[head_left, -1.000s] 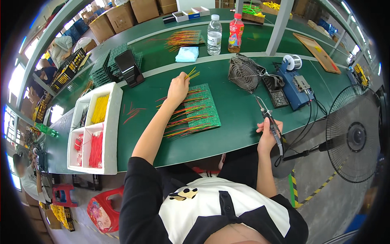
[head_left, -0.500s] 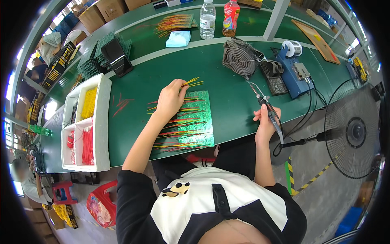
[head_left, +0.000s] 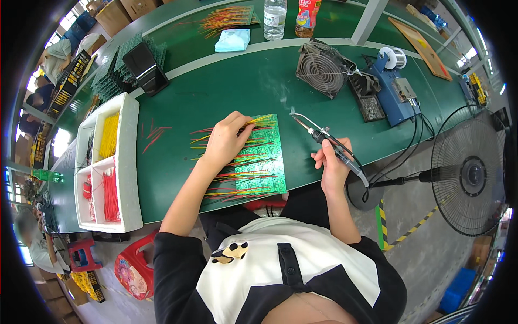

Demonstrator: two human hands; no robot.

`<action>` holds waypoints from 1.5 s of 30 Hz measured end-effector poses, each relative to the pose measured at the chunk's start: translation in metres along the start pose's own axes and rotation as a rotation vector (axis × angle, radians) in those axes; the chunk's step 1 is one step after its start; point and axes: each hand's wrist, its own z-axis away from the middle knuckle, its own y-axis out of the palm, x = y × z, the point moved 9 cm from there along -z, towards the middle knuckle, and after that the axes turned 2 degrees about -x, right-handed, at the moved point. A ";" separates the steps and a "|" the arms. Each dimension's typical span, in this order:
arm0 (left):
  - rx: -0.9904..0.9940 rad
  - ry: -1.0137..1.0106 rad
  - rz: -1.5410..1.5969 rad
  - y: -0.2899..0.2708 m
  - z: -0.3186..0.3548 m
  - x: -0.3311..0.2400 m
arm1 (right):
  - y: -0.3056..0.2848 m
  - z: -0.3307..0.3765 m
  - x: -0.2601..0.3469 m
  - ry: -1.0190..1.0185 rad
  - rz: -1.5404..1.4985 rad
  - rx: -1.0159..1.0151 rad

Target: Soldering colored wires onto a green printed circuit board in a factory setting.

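Note:
A green circuit board panel (head_left: 259, 184) lies on the green table before me, with rows of red and yellow wires (head_left: 221, 191) running across it and past its left edge. My left hand (head_left: 228, 139) is closed on several yellow wires (head_left: 261, 119) at the panel's far end, their tips over the board. In my right hand (head_left: 335, 162) is a soldering iron (head_left: 318, 135) with a thin metal tube fixed alongside it. Its tip points up and left, off the panel's right side, and a wisp of smoke rises there.
At left stands a white foam box (head_left: 132, 178) of red and yellow wires. A small fan (head_left: 321, 70), an iron stand (head_left: 368, 102) and a blue solder feeder (head_left: 396, 92) stand back right. Behind are bottles (head_left: 274, 21), a phone on a stand (head_left: 144, 67) and another wired panel (head_left: 229, 20).
My left hand has come down nearer, bringing the yellow wires onto the panel's far end. My right hand has moved the soldering iron left, away from the small fan, toward the panel.

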 end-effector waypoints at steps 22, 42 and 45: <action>-0.043 -0.009 0.017 0.000 0.001 0.002 | 0.016 0.003 -0.003 -0.010 0.128 0.128; -0.009 -0.007 0.039 0.001 -0.003 0.002 | 0.004 0.000 -0.001 -0.025 0.068 0.069; -0.004 -0.002 0.043 0.001 -0.003 0.001 | -0.004 -0.004 0.006 -0.058 0.106 0.013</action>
